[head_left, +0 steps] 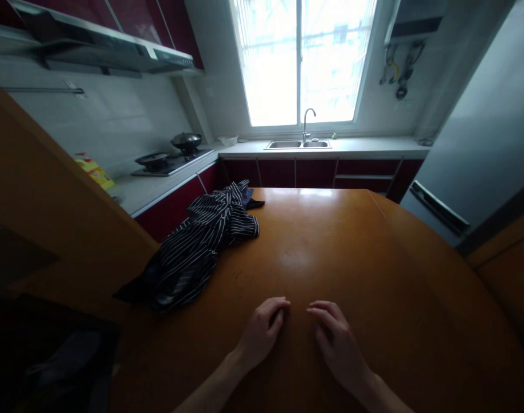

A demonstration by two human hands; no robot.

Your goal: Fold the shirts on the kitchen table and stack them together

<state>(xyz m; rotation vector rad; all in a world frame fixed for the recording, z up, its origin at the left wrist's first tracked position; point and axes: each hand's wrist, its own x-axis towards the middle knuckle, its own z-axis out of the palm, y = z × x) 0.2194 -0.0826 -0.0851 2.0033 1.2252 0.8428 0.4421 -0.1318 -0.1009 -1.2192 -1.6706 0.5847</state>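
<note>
Both hands rest on a brown wooden table (331,246), a small gap between their fingertips. My left hand (264,327) is loosely bent, with thumb and fingers a little apart and nothing in it. Facing it, my right hand (334,332) also lies relaxed and bare, its thumb apart from the fingers. Beyond my left hand, a heap of black clothing with white stripes (206,235) is spread along the table's left side, rumpled, touched by neither hand. Its exact cut cannot be made out. A bit of dark blue cloth (247,197) shows at its far end.
Past the table, a white counter (365,145) holds a double sink (284,145) with a tap (305,123). Pans (187,141) sit on the stove (176,163) at left, under a range hood (116,49). At right stands a grey fridge (477,132).
</note>
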